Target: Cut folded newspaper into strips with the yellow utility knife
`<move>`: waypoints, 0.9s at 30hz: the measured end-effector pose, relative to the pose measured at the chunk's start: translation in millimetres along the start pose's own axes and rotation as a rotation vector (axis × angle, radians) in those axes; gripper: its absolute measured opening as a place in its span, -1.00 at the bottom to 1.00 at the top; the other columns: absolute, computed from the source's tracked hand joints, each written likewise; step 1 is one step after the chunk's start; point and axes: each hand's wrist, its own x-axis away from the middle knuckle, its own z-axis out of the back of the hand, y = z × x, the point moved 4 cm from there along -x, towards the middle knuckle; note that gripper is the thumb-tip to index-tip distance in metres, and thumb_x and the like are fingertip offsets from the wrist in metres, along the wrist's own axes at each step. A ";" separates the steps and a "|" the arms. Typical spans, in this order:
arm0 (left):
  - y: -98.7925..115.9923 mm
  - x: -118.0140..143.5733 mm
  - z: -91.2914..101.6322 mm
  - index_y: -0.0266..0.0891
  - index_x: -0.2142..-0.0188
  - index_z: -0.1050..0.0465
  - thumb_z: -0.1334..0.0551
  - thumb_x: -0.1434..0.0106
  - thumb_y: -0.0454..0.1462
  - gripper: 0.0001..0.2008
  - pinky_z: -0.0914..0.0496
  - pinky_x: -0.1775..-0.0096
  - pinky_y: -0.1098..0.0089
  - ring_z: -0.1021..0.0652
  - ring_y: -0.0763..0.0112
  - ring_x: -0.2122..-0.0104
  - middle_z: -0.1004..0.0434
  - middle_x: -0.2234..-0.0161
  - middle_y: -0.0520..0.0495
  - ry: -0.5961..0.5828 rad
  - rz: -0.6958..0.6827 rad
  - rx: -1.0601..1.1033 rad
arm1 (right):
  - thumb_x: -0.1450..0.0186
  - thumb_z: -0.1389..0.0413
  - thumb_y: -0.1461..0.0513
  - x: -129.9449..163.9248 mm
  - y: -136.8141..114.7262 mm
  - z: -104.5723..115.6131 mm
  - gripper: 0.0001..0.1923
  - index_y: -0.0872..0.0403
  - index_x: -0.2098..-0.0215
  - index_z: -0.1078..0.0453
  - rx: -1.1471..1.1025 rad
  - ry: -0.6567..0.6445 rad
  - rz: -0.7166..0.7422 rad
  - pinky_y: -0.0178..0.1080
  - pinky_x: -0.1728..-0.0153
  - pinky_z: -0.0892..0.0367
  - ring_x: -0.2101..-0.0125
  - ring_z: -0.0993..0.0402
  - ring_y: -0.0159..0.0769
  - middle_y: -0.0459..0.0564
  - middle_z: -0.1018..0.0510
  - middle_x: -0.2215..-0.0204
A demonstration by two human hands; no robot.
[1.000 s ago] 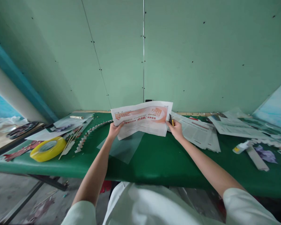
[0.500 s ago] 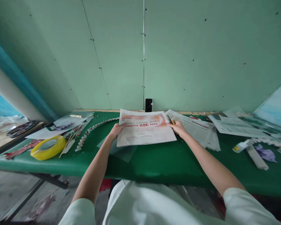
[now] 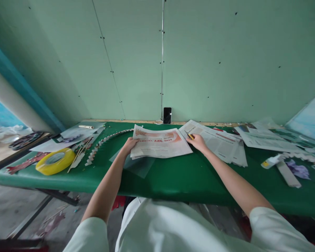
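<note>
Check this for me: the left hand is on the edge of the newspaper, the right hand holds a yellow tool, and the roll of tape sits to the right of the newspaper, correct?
Not quite. In the head view the yellow roll of tape lies to the left of the newspaper, near the table edge. The rest holds: left hand on the newspaper's edge, right hand holding a yellow tool.

Green table [image 3: 173,178], newspapers [image 3: 160,143], yellow tape roll [image 3: 55,161], clear sheet [image 3: 140,166]

Craft workshop: my green worktop [image 3: 173,178] carries tape [image 3: 55,161], newspapers [image 3: 220,141], paper scraps; bare plasterboard wall [image 3: 199,59] behind.
</note>
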 end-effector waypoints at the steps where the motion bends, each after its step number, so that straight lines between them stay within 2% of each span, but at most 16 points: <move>1: -0.4 -0.2 0.5 -0.24 0.34 -0.71 -0.52 0.02 -0.20 -0.77 -0.68 0.21 0.10 -0.77 -0.14 0.25 -0.78 0.30 -0.30 -0.009 0.033 0.008 | -0.15 -0.41 0.07 1.1 -4.0 -0.8 -0.78 0.01 0.41 -0.55 0.045 0.023 0.046 -0.24 0.40 -0.31 0.36 -0.58 -0.08 0.05 -0.69 0.43; 3: -1.5 -0.9 1.8 -0.24 0.33 -0.73 -0.48 0.03 -0.25 -0.78 -0.68 0.15 0.12 -0.77 -0.16 0.16 -0.80 0.24 -0.29 -0.030 0.119 0.014 | -0.23 -0.37 0.08 7.2 -14.7 -6.4 -0.82 0.00 0.34 -0.58 0.089 0.034 0.123 -0.21 0.32 -0.38 0.30 -0.64 -0.03 0.07 -0.73 0.35; 5: -0.4 -2.4 3.9 -0.25 0.33 -0.73 -0.47 0.05 -0.28 -0.77 -0.67 0.13 0.15 -0.77 -0.18 0.11 -0.80 0.22 -0.28 -0.031 0.141 0.002 | -0.32 -0.33 0.05 19.1 -30.2 -17.3 -0.80 -0.01 0.22 -0.63 0.085 -0.006 0.224 -0.17 0.27 -0.44 0.28 -0.68 -0.01 0.08 -0.75 0.29; 11: -0.3 -6.5 4.6 -0.24 0.42 -0.71 -0.50 0.10 -0.28 -0.82 -0.66 0.15 0.16 -0.76 -0.18 0.13 -0.79 0.30 -0.24 -0.007 0.111 -0.047 | -0.46 -0.30 0.01 77.8 -87.6 -58.7 -0.70 -0.08 -0.08 -0.66 0.094 -0.151 0.700 -0.05 0.03 -0.61 0.06 -0.73 0.02 0.09 -0.76 -0.01; 12: -0.5 -6.1 3.6 -0.25 0.44 -0.70 -0.50 0.10 -0.28 -0.83 -0.66 0.16 0.15 -0.75 -0.19 0.15 -0.78 0.32 -0.25 -0.005 0.105 -0.047 | -0.47 -0.30 0.02 86.9 -94.8 -65.5 -0.68 -0.09 -0.12 -0.64 0.118 -0.179 0.781 -0.07 0.03 -0.62 0.02 -0.73 0.02 0.09 -0.75 -0.05; 15: -0.5 -3.4 -0.1 -0.25 0.48 -0.66 -0.51 0.09 -0.27 -0.85 -0.66 0.19 0.11 -0.75 -0.23 0.19 -0.75 0.39 -0.26 0.007 0.105 -0.056 | -0.50 -0.26 0.15 105.5 -108.6 -83.5 -0.64 -0.05 -0.24 -0.59 0.261 -0.234 0.955 -0.15 0.21 -0.63 0.03 -0.74 -0.01 0.12 -0.71 -0.15; 17: 0.8 -0.9 -3.3 -0.25 0.48 -0.66 -0.49 0.10 -0.28 -0.85 -0.66 0.17 0.10 -0.75 -0.25 0.18 -0.74 0.40 -0.25 0.017 0.108 -0.063 | -0.48 -0.24 0.24 111.0 -112.6 -92.4 -0.59 -0.03 -0.28 -0.57 0.357 -0.236 1.005 -0.17 0.26 -0.62 0.05 -0.75 -0.01 0.14 -0.69 -0.19; 19: 3.5 1.7 -7.7 -0.25 0.46 -0.66 -0.49 0.10 -0.28 -0.84 -0.66 0.15 0.10 -0.75 -0.25 0.15 -0.75 0.37 -0.25 0.011 0.097 -0.060 | -0.47 -0.23 0.29 113.7 -114.4 -98.8 -0.56 -0.01 -0.30 -0.56 0.408 -0.232 1.026 -0.15 0.23 -0.62 0.04 -0.75 0.00 0.14 -0.69 -0.20; 23: 8.9 9.0 -16.4 -0.27 0.35 -0.69 -0.55 0.05 -0.17 -0.72 -0.66 0.12 0.07 -0.75 -0.24 0.17 -0.78 0.30 -0.29 -0.025 0.071 -0.017 | -0.48 -0.16 0.36 114.4 -112.1 -104.8 -0.55 0.01 -0.29 -0.56 0.425 -0.223 1.020 -0.13 0.16 -0.62 0.04 -0.75 -0.02 0.14 -0.76 -0.07; 25: 10.4 15.8 -17.3 -0.29 0.26 -0.70 -0.51 -0.08 -0.03 -0.62 -0.66 0.11 0.06 -0.75 -0.24 0.15 -0.78 0.24 -0.33 -0.041 0.041 0.014 | -0.47 -0.14 0.38 111.7 -107.2 -104.3 -0.55 0.04 -0.27 -0.57 0.422 -0.207 0.996 -0.11 0.16 -0.62 0.08 -0.75 -0.01 0.14 -0.79 0.02; 27: 10.6 26.8 -12.1 -0.29 0.13 -0.69 -0.37 -0.25 0.09 -0.52 -0.64 0.07 0.08 -0.73 -0.24 0.04 -0.78 0.15 -0.35 0.009 -0.028 -0.026 | -0.44 -0.15 0.38 107.0 -100.7 -102.0 -0.54 0.03 -0.25 -0.58 0.403 -0.182 0.960 -0.10 0.17 -0.62 0.11 -0.76 -0.01 0.13 -0.79 0.05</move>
